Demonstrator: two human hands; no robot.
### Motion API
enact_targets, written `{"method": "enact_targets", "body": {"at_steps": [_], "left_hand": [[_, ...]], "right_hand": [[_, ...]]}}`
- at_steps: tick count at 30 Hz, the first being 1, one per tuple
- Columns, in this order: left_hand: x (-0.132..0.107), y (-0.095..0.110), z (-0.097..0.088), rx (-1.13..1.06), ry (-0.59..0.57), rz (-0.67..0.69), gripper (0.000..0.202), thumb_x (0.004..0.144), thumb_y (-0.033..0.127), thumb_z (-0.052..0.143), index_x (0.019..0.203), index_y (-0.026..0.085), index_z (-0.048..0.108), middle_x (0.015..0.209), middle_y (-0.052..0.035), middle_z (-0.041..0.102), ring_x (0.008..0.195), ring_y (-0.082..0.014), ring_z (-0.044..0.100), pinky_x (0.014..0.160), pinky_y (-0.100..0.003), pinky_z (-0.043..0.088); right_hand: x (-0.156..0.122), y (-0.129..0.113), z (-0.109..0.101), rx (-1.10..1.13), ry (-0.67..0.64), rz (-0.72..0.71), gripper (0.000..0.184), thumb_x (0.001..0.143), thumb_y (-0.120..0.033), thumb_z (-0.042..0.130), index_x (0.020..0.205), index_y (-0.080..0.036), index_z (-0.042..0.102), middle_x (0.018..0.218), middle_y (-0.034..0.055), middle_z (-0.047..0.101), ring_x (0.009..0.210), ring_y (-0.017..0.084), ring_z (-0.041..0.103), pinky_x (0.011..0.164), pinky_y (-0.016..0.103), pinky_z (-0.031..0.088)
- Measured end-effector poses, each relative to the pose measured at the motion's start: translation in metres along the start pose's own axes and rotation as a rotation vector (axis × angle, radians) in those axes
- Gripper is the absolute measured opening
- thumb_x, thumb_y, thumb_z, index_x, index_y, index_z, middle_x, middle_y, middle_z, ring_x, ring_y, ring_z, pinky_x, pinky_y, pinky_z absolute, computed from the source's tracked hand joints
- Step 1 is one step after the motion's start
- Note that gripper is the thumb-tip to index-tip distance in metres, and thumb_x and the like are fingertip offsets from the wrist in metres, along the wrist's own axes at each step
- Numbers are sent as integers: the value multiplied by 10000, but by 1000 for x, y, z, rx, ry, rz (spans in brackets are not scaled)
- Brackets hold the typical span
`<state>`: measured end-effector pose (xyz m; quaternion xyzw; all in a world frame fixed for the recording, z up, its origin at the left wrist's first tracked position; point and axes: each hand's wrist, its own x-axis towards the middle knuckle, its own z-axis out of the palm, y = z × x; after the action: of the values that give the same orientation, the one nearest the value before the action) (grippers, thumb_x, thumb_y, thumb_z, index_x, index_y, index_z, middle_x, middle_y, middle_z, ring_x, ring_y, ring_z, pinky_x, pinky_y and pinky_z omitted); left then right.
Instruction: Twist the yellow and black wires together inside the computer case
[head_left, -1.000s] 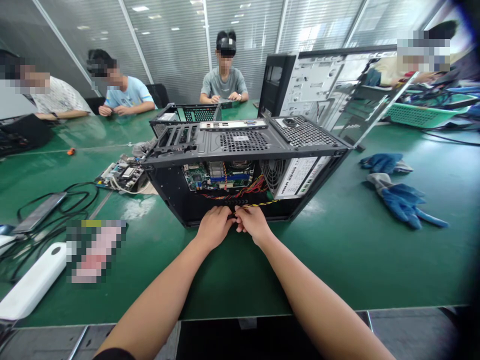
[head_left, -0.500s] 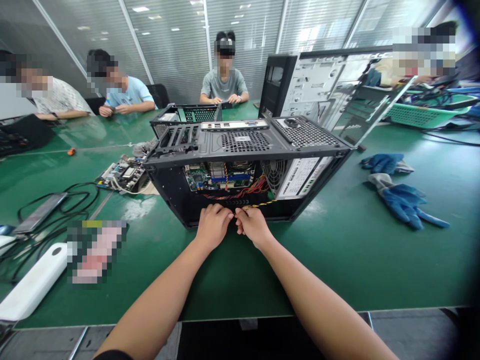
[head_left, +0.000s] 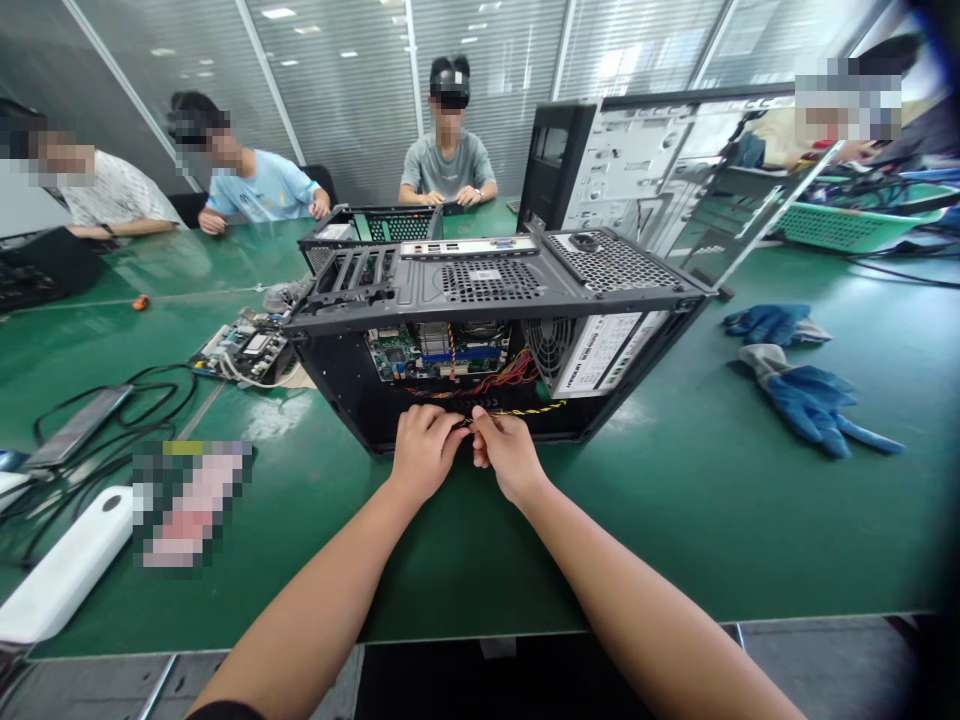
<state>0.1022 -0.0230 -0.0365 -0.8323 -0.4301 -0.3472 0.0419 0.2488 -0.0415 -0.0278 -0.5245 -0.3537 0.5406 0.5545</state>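
A black computer case (head_left: 495, 308) stands on the table in front of me, its open side toward me. Both my hands are at its lower near edge. My left hand (head_left: 426, 450) has its fingers closed on a twisted yellow-and-black cable (head_left: 529, 410). Pinched between thumb and fingers, the same cable runs through my right hand (head_left: 506, 455) and trails off to the right. Inside the case are a motherboard (head_left: 397, 358), a bundle of red and orange wires (head_left: 504, 378) and a power supply (head_left: 611, 352). My fingers hide the cable's left end.
Another open case (head_left: 637, 160) stands behind on the right, near a green basket (head_left: 847, 228) of cables. Blue gloves (head_left: 806, 400) lie at the right. At left are a loose motherboard (head_left: 251, 345), black cables (head_left: 161, 385) and a white bar-shaped device (head_left: 71, 560). Several people sit around the table.
My right thumb has lifted and shifted slightly, and more of the yellow-and-black cable shows between and beside my hands. A person at the left has moved their hands apart.
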Motion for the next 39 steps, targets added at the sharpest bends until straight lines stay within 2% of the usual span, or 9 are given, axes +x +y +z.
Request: {"method": "enact_targets", "body": {"at_steps": [8,14,20,27,32,36,39], "left_hand": [[0,0,1,0,86,86,205,967,355,600,1051,196,699,873,-61,653,835,-218,544,737,-351,401],[1,2,0,-7,113,103,173,949,346,629,904,192,693,796,-48,641,793,-209,543,713,-338,394],[1,5,-1,-2,138,137,170,948,319,626,854,193,688,738,-36,619,744,-198,525,687,-331,382],[1,6,-3,-23,62,98,232,964,370,592,863,183,686,731,-42,623,733,-201,539,679,-339,393],[2,6,-4,-122,-10,45,245,999,314,518,863,181,672,756,-42,645,714,-186,548,682,-329,435],[4,6,-4,-135,-22,29,257,1004,287,496,847,181,669,739,-39,636,700,-186,545,669,-327,449],[4,5,-4,-129,-13,35,240,996,310,525,859,183,676,748,-40,639,710,-187,558,678,-327,467]], "right_hand": [[-2,-1,4,62,36,6,512,709,-651,722,613,-174,563,459,-44,494,327,79,450,328,216,317],[-4,1,4,62,30,-48,513,742,-633,708,567,-181,539,443,-47,467,343,75,431,358,226,330],[-5,4,4,81,117,-46,491,727,-607,736,584,-185,528,478,-48,490,353,73,428,361,227,317],[-2,10,2,-28,106,-114,470,837,-560,635,565,-196,513,442,-41,467,367,90,448,408,241,358],[-3,10,1,-111,94,-142,425,891,-482,578,581,-207,481,451,-44,478,368,91,457,417,240,370],[-5,8,0,-151,82,-149,346,908,-439,554,657,-201,524,471,-52,496,377,95,475,423,236,378],[-4,8,-1,-181,81,-155,361,910,-432,550,633,-205,508,466,-50,495,381,96,482,439,238,391]]}}
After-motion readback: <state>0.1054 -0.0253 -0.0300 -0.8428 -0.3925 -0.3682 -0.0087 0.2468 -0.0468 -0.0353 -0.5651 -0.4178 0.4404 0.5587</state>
